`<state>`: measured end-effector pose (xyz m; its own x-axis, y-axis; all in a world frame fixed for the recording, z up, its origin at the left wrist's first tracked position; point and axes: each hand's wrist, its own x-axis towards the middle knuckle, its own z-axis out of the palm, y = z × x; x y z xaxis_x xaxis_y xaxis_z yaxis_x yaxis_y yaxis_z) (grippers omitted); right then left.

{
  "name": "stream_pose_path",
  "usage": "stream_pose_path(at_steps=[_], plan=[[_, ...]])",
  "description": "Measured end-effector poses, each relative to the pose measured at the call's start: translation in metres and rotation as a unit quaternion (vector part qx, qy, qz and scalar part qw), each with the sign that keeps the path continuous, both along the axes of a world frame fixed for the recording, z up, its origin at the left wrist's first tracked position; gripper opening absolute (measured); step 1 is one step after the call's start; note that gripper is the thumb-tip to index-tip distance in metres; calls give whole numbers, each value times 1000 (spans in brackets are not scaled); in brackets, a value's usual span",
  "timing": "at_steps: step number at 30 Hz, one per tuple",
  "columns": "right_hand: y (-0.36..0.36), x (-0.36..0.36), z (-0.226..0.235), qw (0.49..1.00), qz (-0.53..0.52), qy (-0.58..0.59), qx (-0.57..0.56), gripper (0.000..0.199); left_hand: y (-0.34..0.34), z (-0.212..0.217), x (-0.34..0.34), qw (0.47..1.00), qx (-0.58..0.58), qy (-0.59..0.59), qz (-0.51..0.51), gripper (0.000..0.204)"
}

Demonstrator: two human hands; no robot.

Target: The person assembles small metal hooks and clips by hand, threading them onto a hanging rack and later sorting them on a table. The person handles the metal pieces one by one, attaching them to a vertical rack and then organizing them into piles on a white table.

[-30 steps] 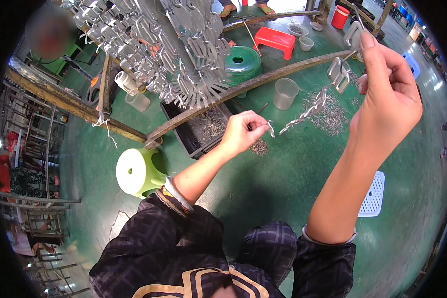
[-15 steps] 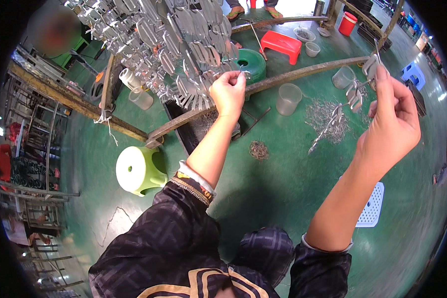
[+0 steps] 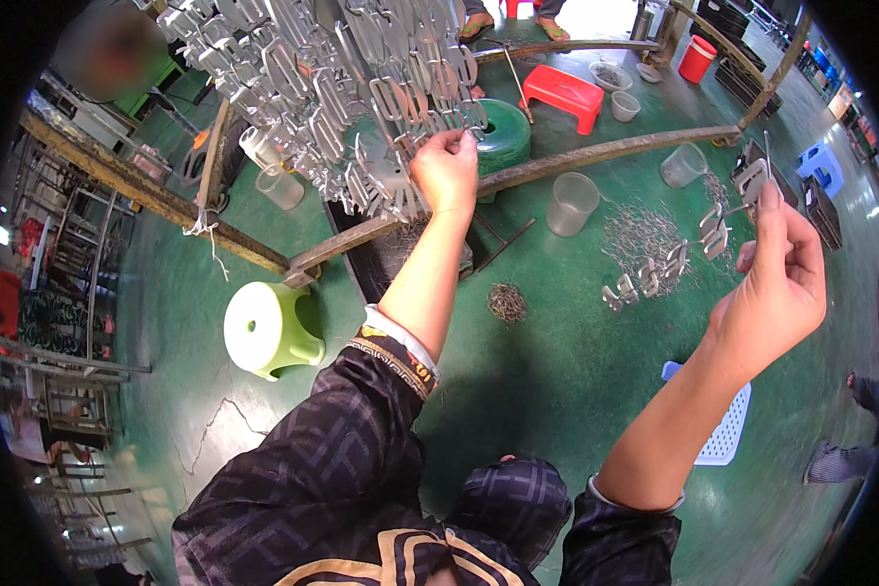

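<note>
A rack of hanging silver metal parts (image 3: 298,98), mostly flat loops, fills the upper left. At its right edge my left hand (image 3: 446,176) is closed in a pinch beside the lower loops; whatever lies between its fingertips is too small to make out. Out to the right, my right hand (image 3: 779,283) pinches a string of silver metal parts (image 3: 713,234) by its upper end, near a thin upright rod. Several pieces of the string trail down and left from the fingers, over wire hooks (image 3: 645,239) scattered on the green floor.
Wooden beams (image 3: 606,156) frame the rack. Around them are a green round tub (image 3: 503,137), a red stool (image 3: 565,95), clear plastic cups (image 3: 571,205), and a wire bundle (image 3: 506,303). Closer in stand a lime stool (image 3: 269,330) and a pale blue stool (image 3: 728,430). Another person's legs (image 3: 840,459) show at right.
The string of parts has swung, and its pieces now show broadside and more spread out. My right hand sits slightly lower in view. The left hand stays by the rack, still pinched.
</note>
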<state>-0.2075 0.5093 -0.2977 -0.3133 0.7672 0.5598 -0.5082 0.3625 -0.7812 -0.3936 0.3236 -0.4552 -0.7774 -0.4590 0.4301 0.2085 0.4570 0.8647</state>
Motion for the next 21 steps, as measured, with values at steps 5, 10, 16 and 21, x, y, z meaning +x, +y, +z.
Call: stream_pose_path(at_steps=[5,10,16,21], plan=[[1,-1,-3,1000,-5,-2,-7,13,4,-3,-8,1000,21,8,-21,22],[3,-1,-6,1000,-4,-6,-6,13,7,0,-6,999,40,13,-19,22],[3,1,-7,1000,-7,-12,-8,12,9,-2,-7,999,30,9,-17,21],[3,2,-5,1000,-16,-18,3,11,16,4,-11,1000,-14,6,-1,21]])
